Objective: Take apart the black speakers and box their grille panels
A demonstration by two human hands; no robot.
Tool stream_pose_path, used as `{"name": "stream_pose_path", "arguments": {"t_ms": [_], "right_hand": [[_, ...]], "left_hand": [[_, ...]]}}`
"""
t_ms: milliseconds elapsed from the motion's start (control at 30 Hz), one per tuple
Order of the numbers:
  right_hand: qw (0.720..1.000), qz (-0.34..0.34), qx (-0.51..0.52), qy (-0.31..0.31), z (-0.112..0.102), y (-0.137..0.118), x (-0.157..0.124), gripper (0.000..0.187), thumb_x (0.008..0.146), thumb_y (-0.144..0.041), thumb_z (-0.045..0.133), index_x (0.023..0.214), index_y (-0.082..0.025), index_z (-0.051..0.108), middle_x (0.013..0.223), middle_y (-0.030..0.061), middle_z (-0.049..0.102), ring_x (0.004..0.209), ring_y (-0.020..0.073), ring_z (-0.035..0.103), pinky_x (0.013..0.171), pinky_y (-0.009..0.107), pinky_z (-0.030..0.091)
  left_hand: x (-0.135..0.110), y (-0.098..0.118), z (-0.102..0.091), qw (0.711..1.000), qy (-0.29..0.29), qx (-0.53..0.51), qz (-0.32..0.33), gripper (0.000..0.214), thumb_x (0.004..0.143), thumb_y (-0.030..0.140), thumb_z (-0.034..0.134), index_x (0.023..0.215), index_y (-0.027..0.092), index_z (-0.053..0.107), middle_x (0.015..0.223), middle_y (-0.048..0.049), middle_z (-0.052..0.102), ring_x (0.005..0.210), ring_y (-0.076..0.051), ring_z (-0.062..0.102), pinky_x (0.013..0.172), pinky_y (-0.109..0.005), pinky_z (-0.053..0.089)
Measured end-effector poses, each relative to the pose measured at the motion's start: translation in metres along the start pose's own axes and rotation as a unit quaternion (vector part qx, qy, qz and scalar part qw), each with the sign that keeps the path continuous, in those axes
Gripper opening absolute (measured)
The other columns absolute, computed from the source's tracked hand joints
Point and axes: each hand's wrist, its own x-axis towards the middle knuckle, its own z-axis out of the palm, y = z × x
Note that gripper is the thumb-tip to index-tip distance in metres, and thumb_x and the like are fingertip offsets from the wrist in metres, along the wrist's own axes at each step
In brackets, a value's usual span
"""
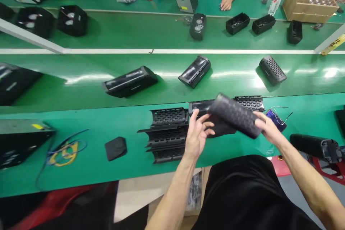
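A black speaker [233, 115] with a perforated shell hangs tilted above the near bench, blurred by motion. My right hand [268, 126] grips its lower right end. Close to its left end is my left hand [198, 133], fingers spread and holding nothing; whether a fingertip touches the speaker I cannot tell. Several black perforated grille shells [168, 138] lie stacked just left of my left hand. Behind the held speaker rest another black speaker [199, 107] and one more grille shell [249, 103], both partly covered.
Speakers [132, 82] lie spaced along the green conveyor [88, 91]. Glasses on a blue-purple item [276, 119] are at the right, a black pad [115, 148] and coiled cables [66, 152] at the left. Across the line, co-workers' hands [226, 3] are near a cardboard box [309, 5].
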Motion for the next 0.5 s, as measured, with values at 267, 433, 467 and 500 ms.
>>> {"name": "stream_pose_path", "arguments": {"t_ms": [267,433,467,500], "right_hand": [[0.986,0.044,0.048,0.151,-0.001,-0.067,0.246,0.049,0.106,-0.057,0.060,0.128,-0.013,0.064,0.112,0.0132,0.074,0.097,0.0202,0.064,0.087,0.041,0.061],[0.983,0.046,-0.094,0.148,-0.045,-0.052,0.276,0.073,0.104,-0.076,0.050,0.138,-0.012,0.063,0.121,0.0191,0.071,0.098,0.0248,0.067,0.083,0.044,0.061],[0.977,0.036,-0.143,0.153,-0.057,-0.047,0.271,0.080,0.103,-0.079,0.047,0.141,-0.010,0.061,0.124,0.0210,0.071,0.098,0.0246,0.067,0.083,0.043,0.060],[0.966,0.020,-0.199,0.164,-0.069,-0.042,0.262,0.086,0.103,-0.081,0.044,0.145,-0.008,0.058,0.127,0.0230,0.070,0.098,0.0245,0.068,0.084,0.042,0.060]], "left_hand": [[-0.005,-0.047,0.008,0.983,0.099,0.063,-0.139,0.063,0.064,0.065,0.093,0.095,0.015,0.072,0.085,-0.0081,0.074,0.065,-0.015,0.065,0.049,-0.021,0.047],[-0.028,-0.085,-0.013,0.964,0.165,0.042,-0.206,0.064,0.059,0.065,0.094,0.093,0.015,0.072,0.086,-0.0089,0.074,0.063,-0.015,0.064,0.047,-0.022,0.045],[-0.029,-0.090,-0.015,0.961,0.170,0.040,-0.214,0.064,0.058,0.065,0.094,0.094,0.015,0.072,0.086,-0.0089,0.074,0.062,-0.015,0.064,0.047,-0.022,0.046],[-0.029,-0.093,-0.017,0.959,0.172,0.038,-0.221,0.064,0.058,0.064,0.094,0.094,0.015,0.073,0.086,-0.0088,0.074,0.062,-0.015,0.064,0.047,-0.022,0.046]]}}
